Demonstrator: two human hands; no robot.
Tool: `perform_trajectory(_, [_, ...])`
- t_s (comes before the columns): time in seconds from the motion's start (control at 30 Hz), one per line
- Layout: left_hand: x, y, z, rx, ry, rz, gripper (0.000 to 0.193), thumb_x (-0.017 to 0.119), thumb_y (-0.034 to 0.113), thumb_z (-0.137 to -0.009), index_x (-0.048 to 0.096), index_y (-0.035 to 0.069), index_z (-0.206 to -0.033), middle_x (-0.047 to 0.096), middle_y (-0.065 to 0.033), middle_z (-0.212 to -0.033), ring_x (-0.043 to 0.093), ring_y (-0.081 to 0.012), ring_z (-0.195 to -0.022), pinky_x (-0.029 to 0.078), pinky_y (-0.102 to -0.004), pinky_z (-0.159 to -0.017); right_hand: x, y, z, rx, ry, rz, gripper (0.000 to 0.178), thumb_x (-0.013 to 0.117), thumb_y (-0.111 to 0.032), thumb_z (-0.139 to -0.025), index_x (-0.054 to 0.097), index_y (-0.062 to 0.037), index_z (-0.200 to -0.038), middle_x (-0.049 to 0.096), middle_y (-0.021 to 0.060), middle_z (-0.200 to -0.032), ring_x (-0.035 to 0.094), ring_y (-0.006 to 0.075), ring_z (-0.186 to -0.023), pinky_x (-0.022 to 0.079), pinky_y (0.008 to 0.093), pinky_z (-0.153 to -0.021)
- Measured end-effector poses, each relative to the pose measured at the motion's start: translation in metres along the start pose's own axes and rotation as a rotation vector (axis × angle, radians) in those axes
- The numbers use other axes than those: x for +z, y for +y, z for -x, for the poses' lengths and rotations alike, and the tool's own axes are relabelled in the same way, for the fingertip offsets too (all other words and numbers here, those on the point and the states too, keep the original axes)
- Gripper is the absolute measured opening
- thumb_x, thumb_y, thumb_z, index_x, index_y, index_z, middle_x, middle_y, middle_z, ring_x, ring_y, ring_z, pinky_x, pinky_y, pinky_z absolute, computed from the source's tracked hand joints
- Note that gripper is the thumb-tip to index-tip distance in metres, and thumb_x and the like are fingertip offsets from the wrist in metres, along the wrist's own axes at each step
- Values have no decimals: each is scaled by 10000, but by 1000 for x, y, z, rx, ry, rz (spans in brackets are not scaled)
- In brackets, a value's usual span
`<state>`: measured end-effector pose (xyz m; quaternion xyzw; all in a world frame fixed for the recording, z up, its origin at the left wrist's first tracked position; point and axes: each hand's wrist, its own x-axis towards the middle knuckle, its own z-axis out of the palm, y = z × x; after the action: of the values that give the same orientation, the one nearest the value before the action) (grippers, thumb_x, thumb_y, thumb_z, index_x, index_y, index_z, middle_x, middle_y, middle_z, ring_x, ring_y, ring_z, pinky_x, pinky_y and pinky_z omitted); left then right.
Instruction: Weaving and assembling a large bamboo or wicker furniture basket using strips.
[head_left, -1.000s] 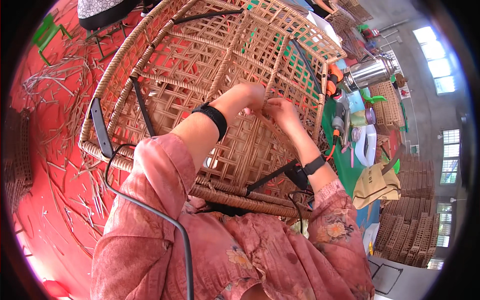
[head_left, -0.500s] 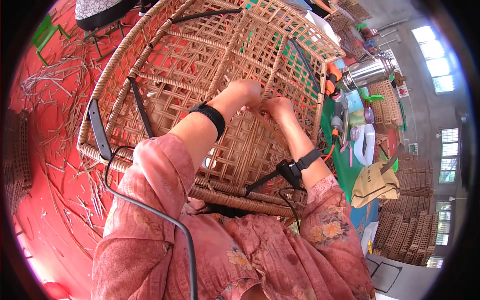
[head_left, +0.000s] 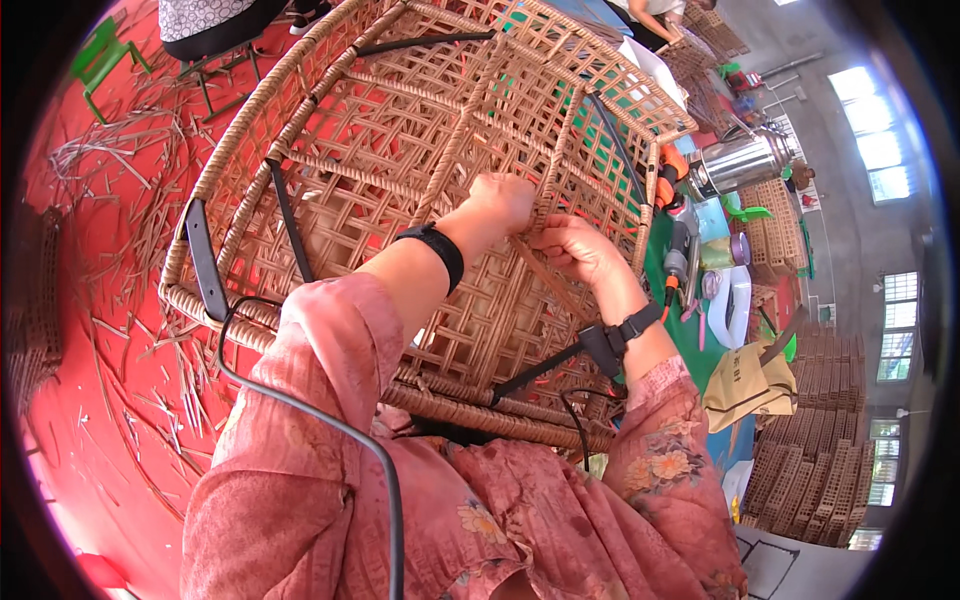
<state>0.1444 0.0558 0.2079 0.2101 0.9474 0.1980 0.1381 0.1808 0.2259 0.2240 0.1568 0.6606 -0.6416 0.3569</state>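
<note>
A large woven rattan frame (head_left: 470, 260), with an open lattice and wrapped cane ribs, rests tilted in front of me. My left hand (head_left: 503, 200) is closed at a wrapped rib in its middle; its fingertips are hidden behind the wrist and cane. Just to its right, my right hand (head_left: 580, 247) pinches at the same rib, its fingers bent toward the left hand. A flat brown rattan strip (head_left: 545, 272) slants down to the right from the spot between both hands. Which fingers grip it is hard to see at the left hand.
Black metal straps (head_left: 205, 262) brace the rattan frame. At right, a green-covered table carries a power tool (head_left: 678, 250), a steel canister (head_left: 740, 160) and a beige cloth bag (head_left: 750, 385). Cane scraps (head_left: 110, 150) litter the red floor. A green chair (head_left: 103, 62) and other people are farther off.
My right hand has drawn slightly right and turned, its fingers now more visible. The left hand stays by the rib. The whole view has shifted a little.
</note>
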Motion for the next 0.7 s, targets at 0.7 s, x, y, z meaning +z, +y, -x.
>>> perform_trajectory(0.7, [44,-19,-20,313,88,0,194,609,289,-744,721,132,-767,675,-110,-751,661,-263,-675,530,-401,-593,-24,-8,-11,-500,100,1540,143,548,-90,-754,636,-3,-825,664,144,-805,600,267,-681,477,411,-593])
